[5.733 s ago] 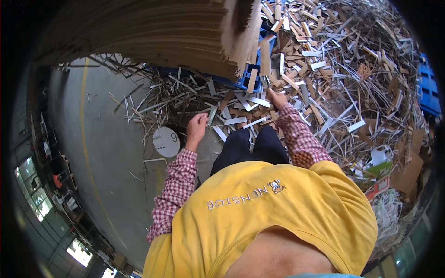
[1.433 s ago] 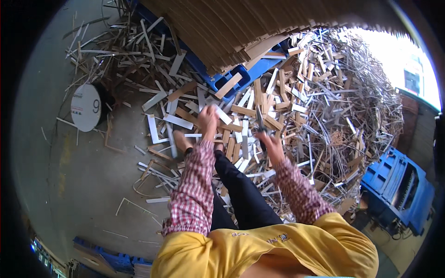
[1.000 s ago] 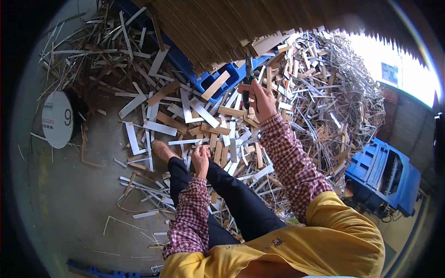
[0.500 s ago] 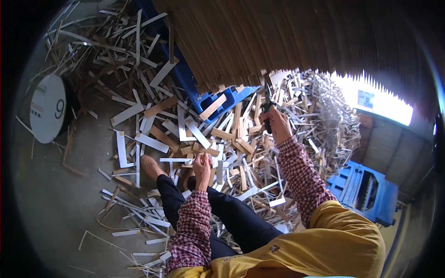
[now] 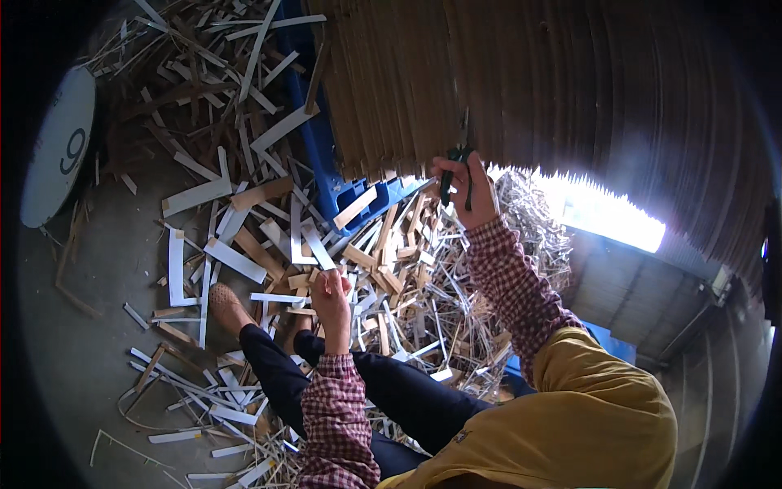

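Observation:
My right hand is closed around pliers with dark green handles and narrow pointed jaws. The jaws point away from me, against the layered edges of a tall stack of brown cardboard sheets. Lower and to the left, my left hand is held with its fingers curled together. Whatever those fingers hold, if anything, is too small or hidden to make out. Just beyond them a white cardboard strip lies among the offcuts.
A blue plastic pallet is under the stack. Brown and white cardboard offcuts cover the floor around my feet and under my legs. At the left stands a round white-faced drum. A bright opening shows at the right.
My right hand and the pliers have risen against the stack's face. My left hand stays low with curled fingers. The view has shifted, with the stack filling more of it.

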Action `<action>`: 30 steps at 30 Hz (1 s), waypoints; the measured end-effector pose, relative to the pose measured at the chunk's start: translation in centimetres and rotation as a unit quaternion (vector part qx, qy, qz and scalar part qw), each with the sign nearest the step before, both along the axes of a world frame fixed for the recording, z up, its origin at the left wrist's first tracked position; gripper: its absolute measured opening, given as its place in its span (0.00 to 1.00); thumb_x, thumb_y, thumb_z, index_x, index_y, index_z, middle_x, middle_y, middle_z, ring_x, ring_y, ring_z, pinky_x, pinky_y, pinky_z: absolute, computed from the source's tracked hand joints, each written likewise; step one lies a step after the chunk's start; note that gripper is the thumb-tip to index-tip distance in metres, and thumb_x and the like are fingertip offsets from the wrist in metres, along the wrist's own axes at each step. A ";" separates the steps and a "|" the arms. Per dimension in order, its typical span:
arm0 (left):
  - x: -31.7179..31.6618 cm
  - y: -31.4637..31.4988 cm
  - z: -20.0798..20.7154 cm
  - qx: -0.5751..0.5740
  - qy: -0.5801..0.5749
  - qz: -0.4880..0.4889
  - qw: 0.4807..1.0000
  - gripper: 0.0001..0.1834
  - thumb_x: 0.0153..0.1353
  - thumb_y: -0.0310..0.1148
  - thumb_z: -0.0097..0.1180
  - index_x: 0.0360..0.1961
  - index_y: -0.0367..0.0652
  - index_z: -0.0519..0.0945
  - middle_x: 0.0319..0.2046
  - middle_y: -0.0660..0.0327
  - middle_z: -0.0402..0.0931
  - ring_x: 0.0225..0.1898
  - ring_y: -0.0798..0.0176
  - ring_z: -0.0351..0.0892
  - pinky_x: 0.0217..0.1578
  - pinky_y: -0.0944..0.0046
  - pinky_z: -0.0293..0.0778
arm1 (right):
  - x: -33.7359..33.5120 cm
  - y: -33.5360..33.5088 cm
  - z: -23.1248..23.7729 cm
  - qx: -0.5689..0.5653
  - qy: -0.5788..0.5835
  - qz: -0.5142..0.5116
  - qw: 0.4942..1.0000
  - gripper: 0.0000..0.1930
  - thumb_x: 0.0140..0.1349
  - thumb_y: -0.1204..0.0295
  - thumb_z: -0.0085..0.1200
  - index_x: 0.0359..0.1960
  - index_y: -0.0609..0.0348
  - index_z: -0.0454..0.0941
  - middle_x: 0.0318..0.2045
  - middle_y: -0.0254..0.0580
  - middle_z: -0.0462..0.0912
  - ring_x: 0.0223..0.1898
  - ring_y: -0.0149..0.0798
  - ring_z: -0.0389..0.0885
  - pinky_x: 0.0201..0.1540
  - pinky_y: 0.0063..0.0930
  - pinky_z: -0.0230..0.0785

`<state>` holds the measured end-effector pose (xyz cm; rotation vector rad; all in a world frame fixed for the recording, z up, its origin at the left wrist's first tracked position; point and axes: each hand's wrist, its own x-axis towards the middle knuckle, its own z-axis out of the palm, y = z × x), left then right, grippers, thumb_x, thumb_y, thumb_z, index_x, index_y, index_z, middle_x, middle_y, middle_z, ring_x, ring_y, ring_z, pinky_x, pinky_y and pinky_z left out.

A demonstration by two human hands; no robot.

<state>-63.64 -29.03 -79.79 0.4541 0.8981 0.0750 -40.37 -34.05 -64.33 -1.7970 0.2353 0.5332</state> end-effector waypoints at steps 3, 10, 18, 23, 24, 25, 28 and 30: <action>0.3 0.9 0.1 -0.007 0.015 -0.001 1.000 0.16 0.58 0.44 0.47 0.27 0.42 0.74 0.18 0.69 0.70 0.20 0.79 0.68 0.21 0.81 0.63 | 1.9 0.8 0.2 0.036 0.030 0.036 0.998 0.27 0.58 0.50 0.40 0.35 0.68 0.74 0.32 0.46 0.77 0.35 0.37 0.75 0.33 0.33 0.72; 0.9 1.2 0.1 -0.014 0.016 0.001 1.000 0.13 0.58 0.39 0.47 0.27 0.39 0.72 0.18 0.67 0.68 0.21 0.77 0.66 0.23 0.77 0.63 | 3.3 1.4 0.2 0.009 0.030 -0.003 1.000 0.28 0.58 0.48 0.38 0.32 0.66 0.74 0.35 0.45 0.75 0.35 0.37 0.74 0.32 0.35 0.71; 2.2 1.0 1.1 -0.006 0.011 0.018 1.000 0.12 0.58 0.38 0.47 0.26 0.40 0.72 0.18 0.67 0.69 0.20 0.77 0.66 0.23 0.77 0.63 | 4.3 2.1 0.6 -0.015 0.010 0.001 1.000 0.28 0.58 0.47 0.38 0.33 0.66 0.74 0.32 0.45 0.76 0.35 0.36 0.74 0.31 0.34 0.71; 2.6 1.0 1.0 -0.025 0.005 0.019 1.000 0.11 0.59 0.36 0.46 0.26 0.40 0.71 0.17 0.68 0.67 0.20 0.78 0.65 0.22 0.77 0.61 | 4.2 3.3 0.0 -0.003 -0.019 -0.010 1.000 0.28 0.58 0.48 0.39 0.35 0.68 0.73 0.30 0.43 0.75 0.35 0.35 0.74 0.32 0.34 0.71; 2.7 1.1 1.1 -0.025 0.005 0.021 0.999 0.11 0.59 0.36 0.46 0.26 0.40 0.71 0.17 0.68 0.67 0.20 0.78 0.65 0.22 0.77 0.61 | 4.1 3.3 -0.1 -0.004 -0.019 -0.008 1.000 0.28 0.58 0.48 0.39 0.35 0.68 0.73 0.30 0.43 0.75 0.35 0.35 0.74 0.32 0.34 0.71; 2.7 1.2 1.1 -0.024 0.002 0.027 0.999 0.11 0.59 0.36 0.46 0.26 0.40 0.71 0.17 0.68 0.67 0.20 0.77 0.65 0.22 0.77 0.62 | 4.0 3.2 -0.2 0.000 -0.017 -0.005 1.000 0.29 0.58 0.48 0.39 0.36 0.69 0.72 0.30 0.43 0.75 0.35 0.36 0.74 0.32 0.34 0.72; 2.1 1.3 1.1 -0.038 0.003 0.036 0.999 0.11 0.59 0.36 0.46 0.26 0.40 0.71 0.17 0.68 0.67 0.20 0.77 0.65 0.23 0.77 0.63 | 3.7 3.1 -0.4 0.013 0.001 -0.014 1.000 0.29 0.58 0.49 0.39 0.36 0.71 0.71 0.30 0.45 0.75 0.35 0.36 0.73 0.33 0.35 0.72; 2.3 1.5 0.2 -0.023 -0.009 0.052 0.998 0.11 0.59 0.36 0.46 0.26 0.40 0.71 0.18 0.67 0.68 0.20 0.77 0.66 0.24 0.77 0.65 | 4.3 3.1 -0.6 0.021 0.016 -0.026 0.999 0.29 0.58 0.49 0.39 0.37 0.72 0.71 0.30 0.45 0.75 0.34 0.36 0.73 0.34 0.35 0.72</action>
